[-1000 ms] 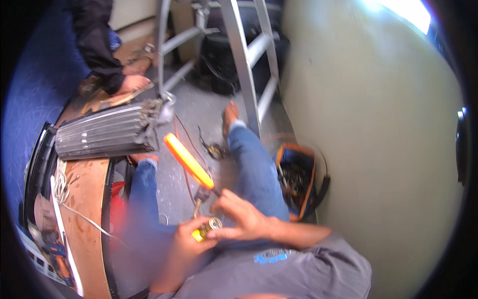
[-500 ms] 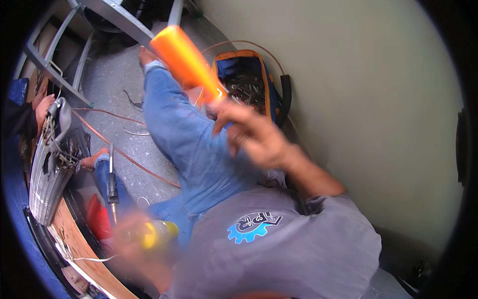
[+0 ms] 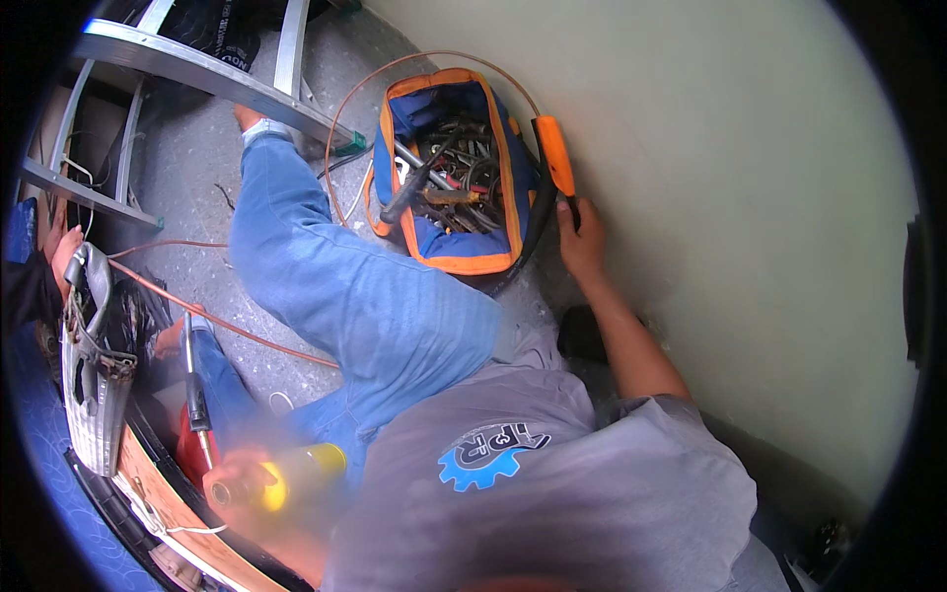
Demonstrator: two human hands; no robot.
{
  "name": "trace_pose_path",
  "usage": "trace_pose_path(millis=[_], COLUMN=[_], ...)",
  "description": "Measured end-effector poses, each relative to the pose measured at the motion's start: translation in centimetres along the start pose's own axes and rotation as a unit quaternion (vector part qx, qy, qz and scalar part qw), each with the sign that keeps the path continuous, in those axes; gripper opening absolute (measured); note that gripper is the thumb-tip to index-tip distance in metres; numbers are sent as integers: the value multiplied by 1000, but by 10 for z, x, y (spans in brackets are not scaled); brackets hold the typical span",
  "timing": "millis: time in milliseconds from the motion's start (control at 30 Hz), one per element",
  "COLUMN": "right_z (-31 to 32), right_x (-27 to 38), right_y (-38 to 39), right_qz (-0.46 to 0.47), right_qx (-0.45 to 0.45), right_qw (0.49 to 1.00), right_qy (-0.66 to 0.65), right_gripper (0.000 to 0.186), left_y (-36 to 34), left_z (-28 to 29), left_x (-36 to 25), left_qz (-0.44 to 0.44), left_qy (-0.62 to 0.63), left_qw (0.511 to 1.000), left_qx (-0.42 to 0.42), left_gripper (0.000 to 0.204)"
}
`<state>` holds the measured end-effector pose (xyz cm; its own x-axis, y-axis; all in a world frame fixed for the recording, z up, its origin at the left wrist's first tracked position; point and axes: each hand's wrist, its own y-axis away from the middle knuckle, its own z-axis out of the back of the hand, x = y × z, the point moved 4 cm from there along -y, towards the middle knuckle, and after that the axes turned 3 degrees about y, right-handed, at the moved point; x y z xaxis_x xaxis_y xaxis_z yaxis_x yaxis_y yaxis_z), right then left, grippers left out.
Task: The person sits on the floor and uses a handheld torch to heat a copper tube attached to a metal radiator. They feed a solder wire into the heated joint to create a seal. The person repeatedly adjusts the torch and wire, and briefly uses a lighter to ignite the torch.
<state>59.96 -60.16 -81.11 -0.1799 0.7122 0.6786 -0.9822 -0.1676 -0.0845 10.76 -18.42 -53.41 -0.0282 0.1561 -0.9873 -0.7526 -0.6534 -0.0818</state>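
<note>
Right hand (image 3: 582,242) clamped on the orange-handled tool (image 3: 555,163) beside the open tool bag (image 3: 449,168), not yet stowed; left hand (image 3: 242,488) grips a blurred yellow torch (image 3: 296,474).

Right hand (image 3: 582,242) with orange-handled tool (image 3: 555,158), now lowered beside the tool bag (image 3: 449,252).

Indoor repair or installation site, workshop-like. Landmark: open blue-and-orange tool bag (image 3: 449,178) full of hand tools, on bare concrete floor (image 3: 187,168) against a plain wall (image 3: 710,197). Aluminium ladder (image 3: 207,79) left of bag; copper tubing (image 3: 237,331) beyond it; finned coil unit (image 3: 94,385) farther left.
</note>
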Motion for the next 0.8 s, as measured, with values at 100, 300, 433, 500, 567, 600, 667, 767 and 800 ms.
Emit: trace_pose_path(millis=[100,300,433,500,567,600,667,767,800], right_z=[-15,-20,-50,-64,-64,-60,-54,-45,-41], right_x=[-40,-3,40,45,38,37,31,21,24], right_y=[26,86,80,68,54,49,37,10,-1], right_qz=[-47,-155,-177,-178,-141,-89,-58,-39,46], right_qx=[-25,70,81,55,65,26,14,63,69], right_qw=[998,976,961,956,979,984,983,997,996], right_qy=[-23,-137,-195,-229,-129,-149,-176,-39,-13], right_gripper=[37,56,66,62,54,55,62,77,77], left_y=[0,-3,-2,-1,0,-2,-5,1,2], left_z=[-1,3,16,17,15,12,8,2,6], left_x=[0,2,8,10,9,6,1,-8,-14], left_qz=[-16,-23,22,11,-14,-45,-67,-13,7], left_qy=[13,-1,-8,-1,19,-5,1,133,136], left_qw=[1000,1000,999,999,999,999,998,990,990], left_qx=[2,5,-34,-37,-46,-26,-7,-49,-27], left_gripper=[62,62,63,64,65,65,64,54,53])
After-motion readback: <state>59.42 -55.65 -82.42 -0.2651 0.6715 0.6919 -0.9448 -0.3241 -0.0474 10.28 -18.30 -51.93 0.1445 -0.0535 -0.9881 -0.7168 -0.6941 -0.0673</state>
